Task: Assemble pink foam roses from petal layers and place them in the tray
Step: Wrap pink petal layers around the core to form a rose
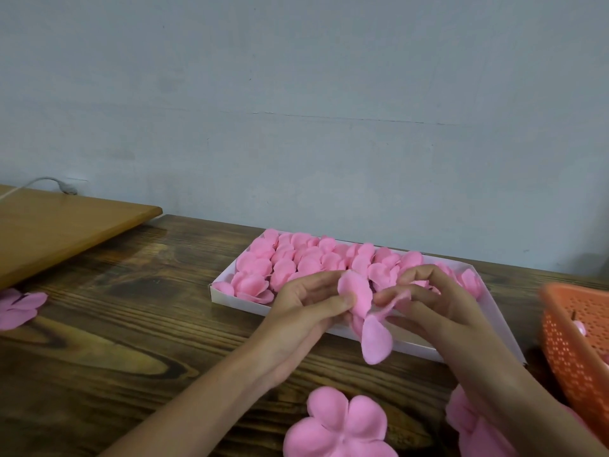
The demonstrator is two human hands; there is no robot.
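Observation:
A pink foam petal layer (364,311) is held over the near edge of the white tray (501,319). My left hand (306,308) pinches it between thumb and fingers from the left. My right hand (431,301) pinches another of its petals from the right with curled fingers. One petal hangs down below the hands. Several pink foam roses (296,258) fill the tray's left and middle part. A flat petal layer (339,423) lies on the table in front of me, and more layers (474,423) lie under my right forearm.
An orange perforated basket (576,344) stands at the right edge, a pink piece inside it. A loose petal layer (18,306) lies at the far left. A light wooden board (59,222) with a cable sits at the back left. Grey wall behind the dark wooden table (131,324).

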